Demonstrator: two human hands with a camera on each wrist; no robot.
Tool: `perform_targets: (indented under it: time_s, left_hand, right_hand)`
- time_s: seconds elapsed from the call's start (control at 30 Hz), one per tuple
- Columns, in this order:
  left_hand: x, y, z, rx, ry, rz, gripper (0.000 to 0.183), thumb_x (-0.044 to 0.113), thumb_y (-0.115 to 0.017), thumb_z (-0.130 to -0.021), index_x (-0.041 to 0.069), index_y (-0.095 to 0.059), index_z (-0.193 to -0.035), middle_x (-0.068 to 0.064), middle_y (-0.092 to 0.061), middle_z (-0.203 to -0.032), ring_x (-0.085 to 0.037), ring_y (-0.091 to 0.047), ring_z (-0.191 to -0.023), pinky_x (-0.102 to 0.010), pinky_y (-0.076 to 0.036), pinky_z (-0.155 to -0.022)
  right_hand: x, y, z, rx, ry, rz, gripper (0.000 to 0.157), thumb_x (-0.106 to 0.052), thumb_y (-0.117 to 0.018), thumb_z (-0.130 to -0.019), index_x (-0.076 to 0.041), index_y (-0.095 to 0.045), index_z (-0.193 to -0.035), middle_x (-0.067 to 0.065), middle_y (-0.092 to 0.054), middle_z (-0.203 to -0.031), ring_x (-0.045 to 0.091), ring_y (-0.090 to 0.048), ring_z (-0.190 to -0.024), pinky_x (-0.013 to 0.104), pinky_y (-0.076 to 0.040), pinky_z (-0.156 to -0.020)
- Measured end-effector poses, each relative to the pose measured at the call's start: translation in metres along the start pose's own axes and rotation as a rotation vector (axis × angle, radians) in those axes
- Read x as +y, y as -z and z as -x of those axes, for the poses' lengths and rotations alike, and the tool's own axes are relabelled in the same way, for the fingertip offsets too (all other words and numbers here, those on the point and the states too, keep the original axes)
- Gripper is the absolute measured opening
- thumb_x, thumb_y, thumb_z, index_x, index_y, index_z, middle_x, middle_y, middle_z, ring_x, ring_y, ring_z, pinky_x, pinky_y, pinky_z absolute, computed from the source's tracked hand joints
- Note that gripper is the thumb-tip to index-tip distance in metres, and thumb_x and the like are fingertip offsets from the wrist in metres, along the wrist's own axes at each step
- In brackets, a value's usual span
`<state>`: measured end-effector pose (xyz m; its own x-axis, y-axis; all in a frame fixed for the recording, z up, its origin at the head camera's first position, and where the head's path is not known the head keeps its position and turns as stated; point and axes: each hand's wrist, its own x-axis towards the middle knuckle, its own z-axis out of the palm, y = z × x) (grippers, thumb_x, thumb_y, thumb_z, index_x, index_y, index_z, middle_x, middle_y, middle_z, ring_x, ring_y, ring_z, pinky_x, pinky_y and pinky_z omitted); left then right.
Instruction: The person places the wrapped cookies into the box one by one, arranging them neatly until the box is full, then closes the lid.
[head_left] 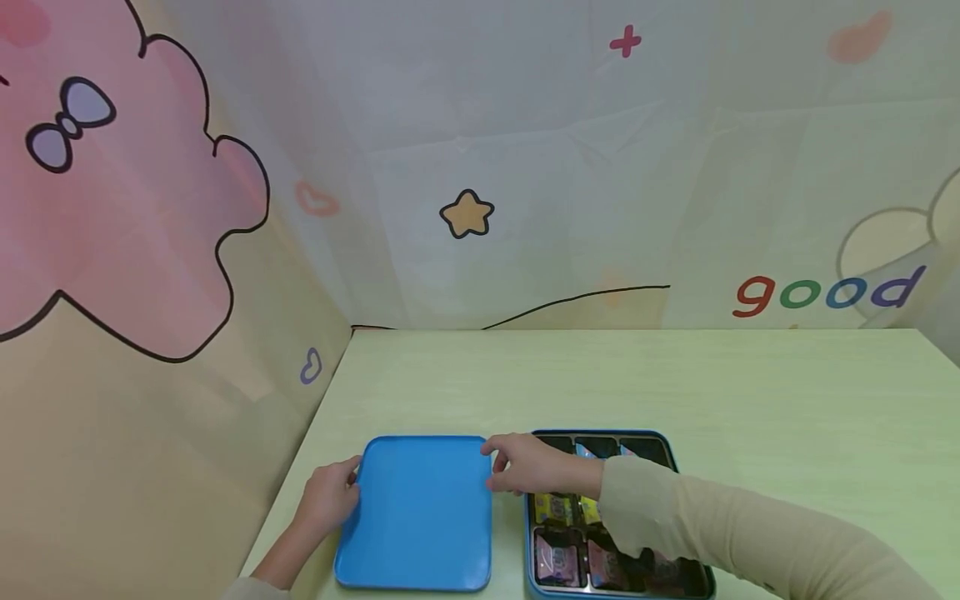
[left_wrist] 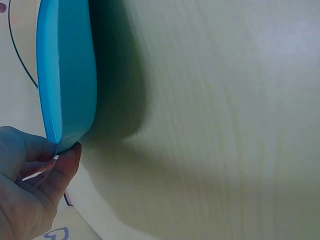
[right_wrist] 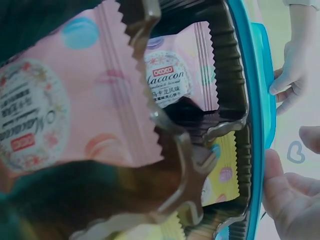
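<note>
A flat blue lid [head_left: 420,517] lies left of a blue-rimmed box [head_left: 528,546]. My left hand [head_left: 330,496] pinches the lid's left edge between thumb and fingers; in the left wrist view the lid's edge [left_wrist: 75,65] casts a wide shadow on the table. At the lid's upper right corner is my right hand [head_left: 528,465], its thumb and finger spread apart. Whether those fingertips touch the lid cannot be told. Under the right forearm, the box holds a dark divided tray with pink wrapped macaron biscuits [right_wrist: 180,75] and yellow packets [head_left: 553,508].
The pale wooden table [head_left: 787,417] extends behind and to the right of the box. A printed cloth [head_left: 525,167] hangs along the back and left side. The right sleeve [head_left: 720,508] covers part of the box.
</note>
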<state>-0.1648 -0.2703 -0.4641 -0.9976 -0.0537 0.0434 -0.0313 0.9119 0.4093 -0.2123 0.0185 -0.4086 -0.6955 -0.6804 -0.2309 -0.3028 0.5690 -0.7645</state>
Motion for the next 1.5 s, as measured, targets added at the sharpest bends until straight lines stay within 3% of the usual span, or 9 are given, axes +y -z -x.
perform_targets:
  time_s: [0.37, 0.67, 0.83, 0.97, 1.2, 1.5]
  left_hand:
    - [0.003, 0.008, -0.001, 0.02, -0.012, 0.004, 0.035, -0.005, -0.054, -0.076, -0.01, -0.056, -0.111, -0.011, -0.061, -0.074, -0.014, -0.046, -0.055, -0.023, -0.036, -0.047]
    - [0.005, 0.017, -0.003, 0.015, 0.029, 0.051, 0.038, -0.001, -0.053, -0.079, -0.01, -0.053, -0.116, -0.014, -0.063, -0.08, -0.014, -0.048, -0.055, -0.023, -0.038, -0.047]
    - [0.011, 0.023, -0.004, 0.029, 0.008, 0.06, 0.038, -0.002, -0.053, -0.078, -0.009, -0.053, -0.115, -0.014, -0.063, -0.079, -0.014, -0.047, -0.054, -0.023, -0.038, -0.047]
    - [0.015, 0.026, -0.004, 0.037, -0.01, 0.055, 0.037, -0.002, -0.053, -0.078, -0.009, -0.054, -0.114, -0.013, -0.062, -0.077, -0.013, -0.047, -0.054, -0.023, -0.038, -0.048]
    - [0.02, 0.026, -0.004, 0.018, 0.014, 0.089, 0.038, 0.0, -0.055, -0.079, -0.009, -0.053, -0.116, -0.017, -0.064, -0.083, -0.016, -0.052, -0.058, -0.024, -0.041, -0.048]
    - [0.022, 0.027, -0.004, 0.029, 0.031, 0.107, 0.035, 0.002, -0.056, -0.08, -0.009, -0.055, -0.113, -0.016, -0.064, -0.084, -0.02, -0.056, -0.066, -0.026, -0.045, -0.052]
  right_hand:
    - [-0.002, -0.003, -0.005, 0.059, -0.076, -0.046, 0.06, -0.014, -0.061, -0.082, 0.001, -0.034, -0.132, 0.01, -0.06, -0.092, 0.023, -0.06, -0.061, 0.029, -0.05, -0.056]
    - [0.002, -0.005, -0.008, 0.085, -0.108, -0.127, 0.07, -0.013, -0.062, -0.081, 0.003, -0.023, -0.137, 0.009, -0.061, -0.084, 0.025, -0.061, -0.065, 0.03, -0.051, -0.057]
    - [0.003, -0.005, -0.01, 0.094, -0.11, -0.184, 0.073, -0.012, -0.062, -0.081, 0.004, -0.019, -0.138, 0.01, -0.061, -0.08, 0.026, -0.061, -0.066, 0.033, -0.052, -0.056]
    - [0.005, -0.005, -0.011, 0.103, -0.113, -0.216, 0.073, -0.01, -0.061, -0.081, 0.003, -0.018, -0.139, 0.015, -0.062, -0.087, 0.027, -0.062, -0.067, 0.034, -0.053, -0.057]
    - [0.01, -0.005, -0.011, 0.113, -0.096, -0.28, 0.075, -0.004, -0.059, -0.081, 0.003, -0.012, -0.14, 0.02, -0.062, -0.092, 0.023, -0.063, -0.066, 0.036, -0.053, -0.058]
    - [0.012, -0.004, -0.011, 0.14, -0.113, -0.322, 0.075, 0.001, -0.057, -0.082, 0.002, -0.01, -0.14, 0.016, -0.06, -0.086, 0.019, -0.06, -0.058, 0.035, -0.053, -0.057]
